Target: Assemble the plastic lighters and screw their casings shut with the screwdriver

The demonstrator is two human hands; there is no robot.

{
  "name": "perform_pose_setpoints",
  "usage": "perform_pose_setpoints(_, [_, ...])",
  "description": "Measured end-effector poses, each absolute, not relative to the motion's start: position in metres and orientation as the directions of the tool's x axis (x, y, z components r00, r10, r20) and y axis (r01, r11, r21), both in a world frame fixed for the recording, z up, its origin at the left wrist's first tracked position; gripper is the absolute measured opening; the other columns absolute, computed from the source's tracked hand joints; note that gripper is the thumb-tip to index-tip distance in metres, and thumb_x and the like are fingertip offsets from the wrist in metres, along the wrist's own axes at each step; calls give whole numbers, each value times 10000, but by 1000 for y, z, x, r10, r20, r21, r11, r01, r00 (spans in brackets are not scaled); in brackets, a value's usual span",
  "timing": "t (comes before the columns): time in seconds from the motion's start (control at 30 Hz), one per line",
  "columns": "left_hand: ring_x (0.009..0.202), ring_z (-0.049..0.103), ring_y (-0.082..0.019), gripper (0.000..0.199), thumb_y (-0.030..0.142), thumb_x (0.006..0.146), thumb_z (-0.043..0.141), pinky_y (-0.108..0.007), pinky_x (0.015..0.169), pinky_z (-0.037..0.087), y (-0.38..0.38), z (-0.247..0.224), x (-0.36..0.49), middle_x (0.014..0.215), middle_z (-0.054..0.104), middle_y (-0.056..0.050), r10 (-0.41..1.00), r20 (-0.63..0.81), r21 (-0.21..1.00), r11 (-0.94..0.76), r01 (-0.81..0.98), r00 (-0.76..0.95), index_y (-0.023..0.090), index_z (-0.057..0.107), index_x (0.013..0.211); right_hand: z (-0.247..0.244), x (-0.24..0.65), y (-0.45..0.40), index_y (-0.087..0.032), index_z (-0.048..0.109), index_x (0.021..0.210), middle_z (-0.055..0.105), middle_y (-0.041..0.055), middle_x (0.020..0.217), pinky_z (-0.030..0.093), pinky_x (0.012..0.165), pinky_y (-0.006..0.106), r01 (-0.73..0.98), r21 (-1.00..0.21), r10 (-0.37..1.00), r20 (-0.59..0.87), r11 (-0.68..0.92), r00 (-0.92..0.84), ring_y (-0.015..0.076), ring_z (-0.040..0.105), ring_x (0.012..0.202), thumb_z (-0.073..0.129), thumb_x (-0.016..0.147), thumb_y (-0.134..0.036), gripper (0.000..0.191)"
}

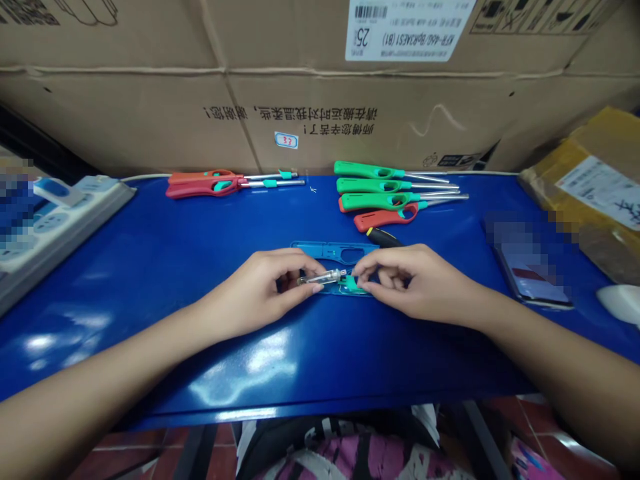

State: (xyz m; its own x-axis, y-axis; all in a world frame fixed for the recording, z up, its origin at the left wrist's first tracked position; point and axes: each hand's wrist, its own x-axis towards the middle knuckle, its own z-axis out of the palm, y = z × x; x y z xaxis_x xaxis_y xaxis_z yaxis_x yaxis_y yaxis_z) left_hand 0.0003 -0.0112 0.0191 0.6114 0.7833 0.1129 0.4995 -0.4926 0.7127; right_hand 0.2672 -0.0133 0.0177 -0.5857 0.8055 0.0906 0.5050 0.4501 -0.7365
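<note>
In the head view, the person works at the near middle of a glossy blue table. The left hand pinches a small clear cylinder between thumb and fingertips, with its narrow end pointing toward the right hand. The right hand has its fingers curled and its thumb and forefinger drawn close, just beside that narrow end; whether anything thin sits between those tips cannot be told.

The cylinder is above a lower blue shell, mostly covered by the hands, where a green piece shows near the right fingertips. Just beyond lies an upper blue shell, its hollow inside facing up — and behind its right end, partly hidden by the right hand, a black handle with a yellow end.

The step in hand seems to be fine work on the cylinder's narrow end over the parted shells. The next move probably calls for a steady left pinch and small, light right-finger motions — a slip could knock the green piece. Farther back lie red lighters and green lighters.
</note>
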Motion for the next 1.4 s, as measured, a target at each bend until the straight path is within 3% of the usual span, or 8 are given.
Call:
perform_pose_setpoints(0.13, [656, 586, -85, 170, 276, 956, 646, -186, 584, 453, -10, 17, 2, 894, 696, -4, 781, 127, 705, -505, 498, 612, 209, 746, 1075, 17, 264, -15, -144, 709, 1018, 592, -48, 539, 458, 443, 193, 414, -895, 841, -89, 168, -534, 79, 549, 442, 627, 919, -301, 204])
perform_pose_setpoints(0.2, [683, 600, -92, 186, 277, 963, 641, -191, 598, 463, -10, 16, 2, 917, 700, -13, 776, 149, 696, -522, 492, 613, 211, 744, 1102, 16, 262, -15, -139, 706, 1014, 648, -17, 580, 523, 455, 204, 369, -924, 838, -120, 102, -532, 100, 612, 476, 624, 922, -331, 228])
perform_pose_setpoints(0.33, [828, 665, -123, 211, 244, 980, 623, -209, 707, 519, -10, 14, 0, 998, 716, -43, 727, 227, 652, -608, 453, 648, 198, 732, 1156, 16, 261, -14, -155, 705, 974, 654, -15, 618, 547, 454, 191, 375, -919, 835, -109, 122, -540, 98, 632, 506, 631, 917, -322, 192])
perform_pose_setpoints(0.5, [949, 683, -168, 199, 195, 988, 600, -276, 849, 557, -11, 15, -6, 1052, 713, -77, 583, 406, 342, -811, 474, 704, 171, 718, 1147, 17, 263, -14, -161, 686, 930, 647, -26, 613, 533, 465, 181, 413, -894, 822, -100, 173, -561, 85, 620, 489, 612, 928, -287, 146])
perform_pose_setpoints(0.6, [971, 692, -178, 208, 194, 987, 604, -293, 862, 572, -11, 16, -9, 1087, 724, -92, 542, 451, 256, -840, 479, 709, 159, 699, 1169, 18, 263, -15, -161, 684, 919, 645, -30, 619, 516, 479, 178, 426, -878, 818, -74, 218, -570, 77, 612, 489, 603, 934, -275, 140])
perform_pose_setpoints(0.73, [963, 699, -173, 209, 210, 1000, 587, -293, 859, 578, -12, 17, -6, 1079, 734, -87, 555, 431, 297, -832, 469, 712, 165, 699, 1170, 19, 262, -15, -165, 683, 873, 617, -38, 610, 458, 486, 180, 435, -853, 808, -27, 288, -589, 65, 570, 499, 592, 948, -271, 158])
perform_pose_setpoints(0.97, [958, 694, -150, 232, 199, 1015, 557, -261, 866, 565, -13, 19, -2, 1089, 726, -80, 608, 343, 505, -762, 405, 717, 177, 684, 1208, 18, 264, -14, -174, 689, 874, 607, -33, 638, 396, 526, 211, 432, -790, 773, 81, 434, -629, 76, 509, 548, 592, 953, -248, 145])
perform_pose_setpoints(1.4, [951, 662, -128, 243, 154, 1004, 561, -222, 876, 521, -14, 20, -1, 1071, 690, -65, 613, 300, 560, -733, 385, 731, 141, 684, 1212, 18, 265, -14, -165, 684, 886, 624, -21, 729, 384, 544, 202, 417, -749, 734, 134, 515, -666, 73, 494, 597, 581, 957, -204, 131])
